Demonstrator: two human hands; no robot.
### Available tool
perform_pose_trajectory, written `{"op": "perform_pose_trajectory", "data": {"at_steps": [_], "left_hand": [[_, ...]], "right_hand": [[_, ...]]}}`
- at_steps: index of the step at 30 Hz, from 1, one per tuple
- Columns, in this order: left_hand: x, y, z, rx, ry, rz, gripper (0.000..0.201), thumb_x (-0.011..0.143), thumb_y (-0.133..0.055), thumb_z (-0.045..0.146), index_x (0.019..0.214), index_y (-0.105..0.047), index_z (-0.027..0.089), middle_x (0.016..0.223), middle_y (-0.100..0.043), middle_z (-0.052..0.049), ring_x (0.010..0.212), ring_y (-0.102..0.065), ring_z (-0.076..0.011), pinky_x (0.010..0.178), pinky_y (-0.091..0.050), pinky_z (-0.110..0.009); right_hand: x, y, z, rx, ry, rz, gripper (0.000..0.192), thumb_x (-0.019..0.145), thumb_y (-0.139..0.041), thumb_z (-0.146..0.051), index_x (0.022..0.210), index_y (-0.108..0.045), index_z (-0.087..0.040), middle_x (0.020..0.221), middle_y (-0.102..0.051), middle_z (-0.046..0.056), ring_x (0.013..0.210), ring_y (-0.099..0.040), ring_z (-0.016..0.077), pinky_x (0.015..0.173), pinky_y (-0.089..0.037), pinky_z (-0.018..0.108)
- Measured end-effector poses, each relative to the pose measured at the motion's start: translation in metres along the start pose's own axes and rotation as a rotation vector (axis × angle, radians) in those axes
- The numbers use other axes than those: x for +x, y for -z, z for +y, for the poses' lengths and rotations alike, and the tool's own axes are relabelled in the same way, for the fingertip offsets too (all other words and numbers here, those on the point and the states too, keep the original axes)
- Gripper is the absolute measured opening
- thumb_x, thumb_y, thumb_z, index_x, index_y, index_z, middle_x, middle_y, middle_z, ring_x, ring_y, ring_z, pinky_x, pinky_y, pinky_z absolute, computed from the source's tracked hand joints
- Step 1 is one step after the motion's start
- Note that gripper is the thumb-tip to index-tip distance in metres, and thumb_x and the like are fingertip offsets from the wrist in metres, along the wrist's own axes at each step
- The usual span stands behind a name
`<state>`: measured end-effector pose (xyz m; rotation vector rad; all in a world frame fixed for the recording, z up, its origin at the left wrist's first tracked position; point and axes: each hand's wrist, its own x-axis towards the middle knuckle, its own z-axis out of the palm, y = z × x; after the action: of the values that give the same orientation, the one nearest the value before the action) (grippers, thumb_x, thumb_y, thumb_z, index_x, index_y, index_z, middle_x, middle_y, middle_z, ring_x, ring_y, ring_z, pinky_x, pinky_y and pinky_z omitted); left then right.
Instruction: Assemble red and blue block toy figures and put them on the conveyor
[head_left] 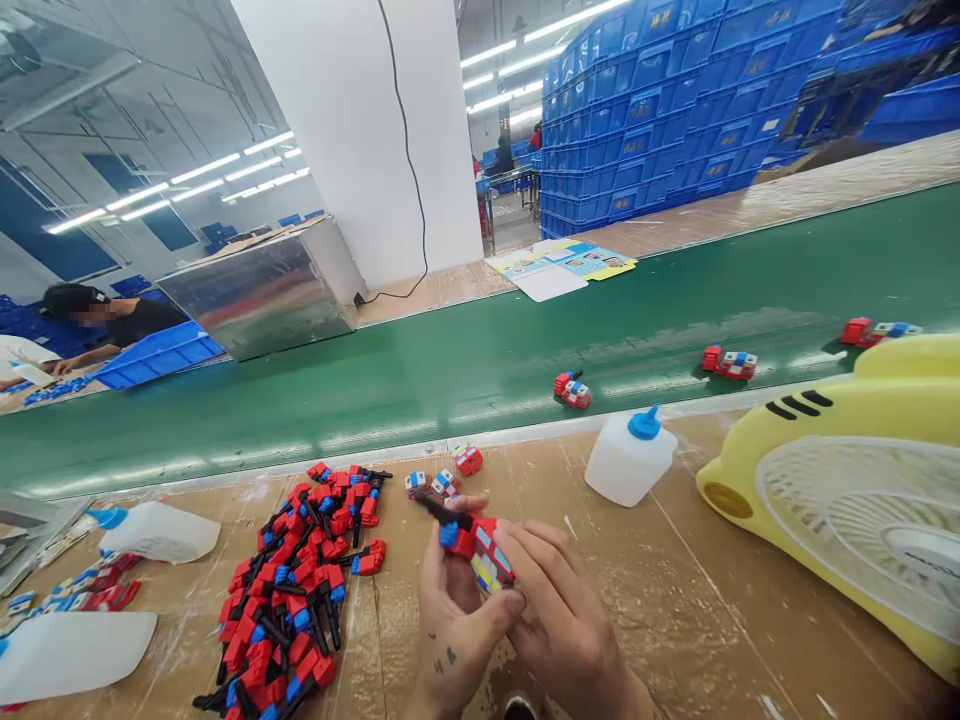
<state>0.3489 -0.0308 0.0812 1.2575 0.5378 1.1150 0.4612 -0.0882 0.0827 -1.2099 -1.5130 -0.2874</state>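
Note:
A small red toy truck (491, 556) with blue, white and yellow details is held between both hands, its black rod pointing up and to the left. My left hand (454, 630) is closed around its lower left side, the thumb pressed against the bottom. My right hand (559, 605) grips its right side with bent fingers. Just beyond them, a few loose toy pieces (442, 484) in white, blue and red lie on the brown tabletop (675, 630). A large pile of red and blue parts with black rods (300, 590) spreads left of my left hand.
A white bottle with a blue cap (628, 468) stands near the green conveyor belt (420, 375), which carries several toy trucks (729, 362). A yellow fan (847, 480) fills the right. More bottles (161, 530) lie left. Blue crates (637, 130) are stacked behind; a person (112, 315) works far left.

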Motion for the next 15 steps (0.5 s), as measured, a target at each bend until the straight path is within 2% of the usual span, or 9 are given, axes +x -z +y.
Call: {"op": "perform_pose_trajectory", "data": {"at_steps": [4,7,9,12,15], "left_hand": [[0.002,0.005,-0.003,-0.034,-0.087,-0.041,0.051,0.083,-0.077,0.035,0.129,-0.056,0.026,0.134,-0.059,-0.011,0.128,-0.054,-0.0294,0.107,-0.046,-0.038],[0.003,0.008,0.000,-0.003,-0.115,-0.072,0.050,0.082,-0.078,0.034,0.127,-0.057,0.027,0.130,-0.062,-0.010,0.125,-0.057,-0.0277,0.105,-0.047,-0.035],[0.002,0.007,0.004,0.005,-0.147,-0.105,0.055,0.080,-0.080,0.039,0.128,-0.057,0.026,0.126,-0.063,-0.010,0.121,-0.059,-0.0274,0.103,-0.049,-0.033],[-0.001,0.003,0.007,-0.064,-0.209,-0.135,0.078,0.068,-0.087,0.050,0.134,-0.053,0.029,0.124,-0.064,-0.009,0.117,-0.061,-0.0268,0.101,-0.049,-0.031],[-0.005,0.000,0.004,-0.167,-0.260,-0.057,0.095,0.054,-0.093,0.053,0.136,-0.049,0.033,0.129,-0.058,-0.006,0.113,-0.062,-0.0261,0.101,-0.050,-0.031]], "right_hand": [[-0.002,-0.003,-0.002,0.023,-0.012,0.026,0.036,0.089,-0.061,-0.002,0.125,-0.059,-0.002,0.114,-0.066,0.021,0.110,-0.056,0.0297,0.088,-0.056,0.044],[-0.005,-0.003,-0.007,0.008,0.015,0.061,0.032,0.089,-0.062,-0.002,0.121,-0.062,-0.003,0.113,-0.067,0.020,0.109,-0.058,0.0296,0.088,-0.056,0.043],[-0.004,0.001,-0.012,-0.018,0.039,0.077,0.025,0.092,-0.060,-0.005,0.116,-0.065,-0.004,0.111,-0.068,0.020,0.108,-0.059,0.0296,0.087,-0.057,0.043],[-0.001,0.009,-0.021,-0.087,0.082,0.103,0.019,0.097,-0.053,-0.009,0.107,-0.070,-0.009,0.106,-0.071,0.017,0.106,-0.061,0.0280,0.084,-0.058,0.039],[0.001,0.010,-0.029,-0.149,0.128,0.084,0.021,0.097,-0.053,-0.010,0.105,-0.071,-0.014,0.100,-0.074,0.011,0.099,-0.064,0.0252,0.081,-0.060,0.035]]}}
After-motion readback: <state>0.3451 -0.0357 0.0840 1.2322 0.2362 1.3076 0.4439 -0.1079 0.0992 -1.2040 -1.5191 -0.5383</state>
